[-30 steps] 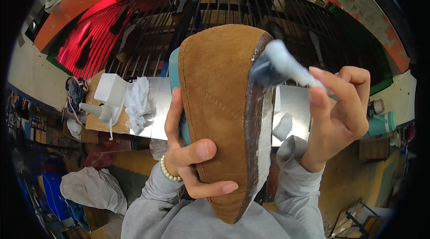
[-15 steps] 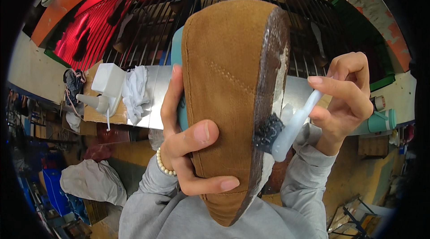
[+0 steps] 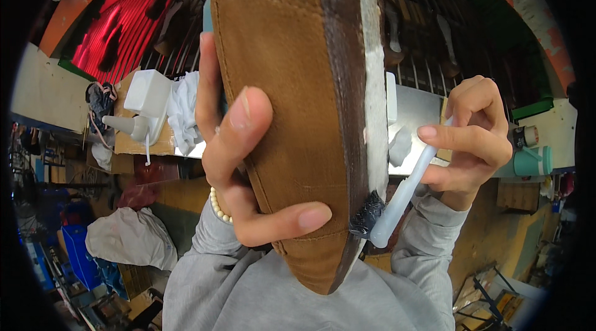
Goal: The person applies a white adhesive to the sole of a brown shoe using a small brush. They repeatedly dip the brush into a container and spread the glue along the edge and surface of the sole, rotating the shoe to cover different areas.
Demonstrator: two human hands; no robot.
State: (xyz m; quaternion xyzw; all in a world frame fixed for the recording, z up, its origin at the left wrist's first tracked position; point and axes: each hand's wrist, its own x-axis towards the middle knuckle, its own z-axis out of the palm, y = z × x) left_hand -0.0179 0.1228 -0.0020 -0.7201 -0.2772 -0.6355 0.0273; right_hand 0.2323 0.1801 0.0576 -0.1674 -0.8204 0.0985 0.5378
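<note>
Head view shows the left hand [image 3: 226,160] gripping a brown suede shoe [image 3: 292,120] before the metal table's [image 3: 419,104] near edge, the right hand [image 3: 475,145] pinching a brush [image 3: 398,204] at the shoe's lower right edge, where a loosened pinch could smear dark bristles across the suede.

Shoe [image 3: 285,95] blocking centre, gap beside brush handle [image 3: 405,194]

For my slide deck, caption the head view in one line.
Left hand holds a brown shoe while the right hand holds a dark-bristled brush against its dark side strip.
</note>
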